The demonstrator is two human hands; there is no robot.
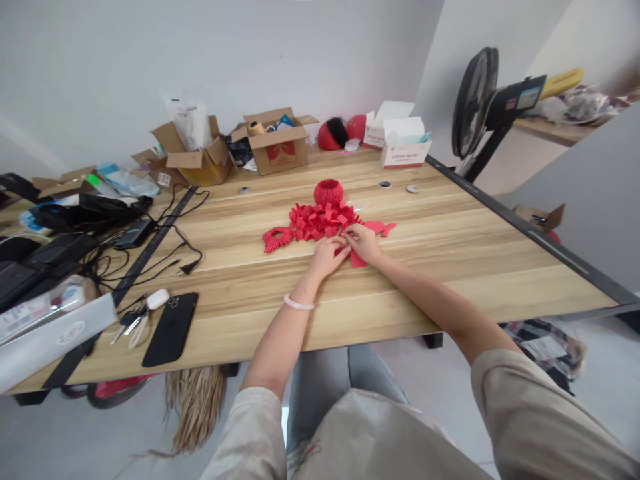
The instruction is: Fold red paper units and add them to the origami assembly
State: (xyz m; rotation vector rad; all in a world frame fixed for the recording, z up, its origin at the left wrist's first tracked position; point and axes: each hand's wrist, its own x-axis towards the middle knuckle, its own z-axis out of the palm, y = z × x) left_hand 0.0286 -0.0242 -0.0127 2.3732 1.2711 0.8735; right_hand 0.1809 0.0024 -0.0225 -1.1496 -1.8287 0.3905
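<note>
Working with left hand [327, 258] and right hand [365, 243] close together at the near edge of a heap of small folded red paper pieces [320, 223].
With fingers of both curled inward; impossible to tell whether grasping paper or merely touching it. On the pale wooden tabletop [240, 313], with a flat, straight-edged red paper piece [358, 260] just on the near side of the fingertips, closer to the right hand than the left; partly covered, so no judging its long axis.

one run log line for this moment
left hand, right hand: close together at red paper | beyond: heaped red pieces, red bowl shape
</note>
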